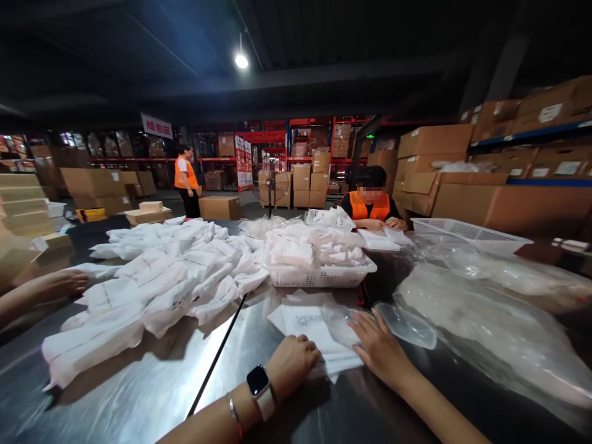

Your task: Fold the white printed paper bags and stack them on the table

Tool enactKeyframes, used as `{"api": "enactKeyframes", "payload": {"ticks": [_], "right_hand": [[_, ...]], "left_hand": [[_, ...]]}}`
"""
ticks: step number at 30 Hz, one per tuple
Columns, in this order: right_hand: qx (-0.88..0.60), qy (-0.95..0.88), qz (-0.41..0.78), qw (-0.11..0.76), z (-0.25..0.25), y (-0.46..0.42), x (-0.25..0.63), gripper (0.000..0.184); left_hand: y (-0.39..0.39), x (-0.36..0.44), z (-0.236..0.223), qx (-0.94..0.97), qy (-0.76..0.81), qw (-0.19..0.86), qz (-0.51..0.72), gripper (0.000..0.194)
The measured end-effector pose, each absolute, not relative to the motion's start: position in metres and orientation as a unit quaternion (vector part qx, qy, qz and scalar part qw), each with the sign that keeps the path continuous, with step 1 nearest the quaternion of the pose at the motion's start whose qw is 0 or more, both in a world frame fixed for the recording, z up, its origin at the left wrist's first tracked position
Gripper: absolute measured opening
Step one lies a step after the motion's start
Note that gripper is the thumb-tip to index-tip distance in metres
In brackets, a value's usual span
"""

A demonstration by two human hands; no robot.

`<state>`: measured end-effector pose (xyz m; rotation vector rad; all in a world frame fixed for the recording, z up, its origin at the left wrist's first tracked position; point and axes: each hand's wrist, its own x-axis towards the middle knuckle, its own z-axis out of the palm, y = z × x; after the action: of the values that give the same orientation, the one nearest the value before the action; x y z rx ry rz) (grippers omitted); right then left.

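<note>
From the head view, the left hand (292, 362) rests curled, fingers closed on nothing, on the near edge of a small stack of flat white bags (309, 327) just in front of the basket (319, 275), while the right hand (377, 345) lies open-fingered on a clear sleeve (345, 325) atop that stack. The basket is already heaped with packed bags. Judging by the big pile (152, 290) left of the basket and the loose clear sleeves (490, 320) to its right, much remains on the tabletop (152, 394).
</note>
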<state>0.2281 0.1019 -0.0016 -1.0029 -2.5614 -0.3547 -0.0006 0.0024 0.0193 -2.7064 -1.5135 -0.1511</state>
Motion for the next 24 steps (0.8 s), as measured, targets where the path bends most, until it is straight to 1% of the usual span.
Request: {"api": "enactKeyframes", "payload": {"ticks": [2,5,8,10,13,14,17,18,20,21,23,24], "right_hand": [[-0.352,-0.913,-0.111,0.175,0.004,0.1,0.216,0.05],[-0.422,-0.897,-0.072,0.11,0.02,0.096,0.211,0.036],[-0.487,-0.869,-0.054,0.07,0.03,0.096,0.228,0.033],[-0.513,-0.854,-0.045,0.073,0.029,0.1,0.242,0.032],[-0.536,-0.837,-0.06,0.091,0.02,0.106,0.252,0.041],[-0.54,-0.832,-0.071,0.1,0.018,0.107,0.252,0.038],[-0.549,-0.817,-0.075,0.162,0.017,0.108,0.249,0.021],[-0.542,-0.815,-0.065,0.193,0.017,0.108,0.249,0.018],[-0.508,-0.811,-0.026,0.289,0.018,0.107,0.25,0.018],[-0.478,-0.809,0.002,0.343,0.017,0.106,0.25,0.022],[-0.391,-0.806,0.055,0.441,0.014,0.102,0.249,0.03],[-0.345,-0.809,0.071,0.471,0.011,0.099,0.247,0.031]], "left_hand": [[0.003,0.001,0.018,-0.871,-0.488,0.031,-0.044,0.017],[0.007,0.001,0.014,-0.868,-0.493,0.043,-0.038,0.016],[0.01,-0.003,0.011,-0.869,-0.492,0.045,-0.034,0.015],[0.011,-0.006,0.012,-0.869,-0.491,0.046,-0.029,0.016],[0.011,-0.007,0.015,-0.866,-0.497,0.046,-0.026,0.015],[0.011,-0.007,0.016,-0.864,-0.501,0.043,-0.026,0.015],[0.012,-0.006,0.017,-0.849,-0.526,0.033,-0.027,0.02],[0.012,-0.006,0.017,-0.843,-0.536,0.033,-0.035,0.021],[0.013,-0.006,0.018,-0.828,-0.556,0.037,-0.059,0.019],[0.012,-0.006,0.019,-0.821,-0.565,0.04,-0.074,0.019],[0.012,-0.007,0.022,-0.804,-0.584,0.049,-0.103,0.021],[0.012,-0.008,0.023,-0.796,-0.592,0.055,-0.115,0.024]]}}
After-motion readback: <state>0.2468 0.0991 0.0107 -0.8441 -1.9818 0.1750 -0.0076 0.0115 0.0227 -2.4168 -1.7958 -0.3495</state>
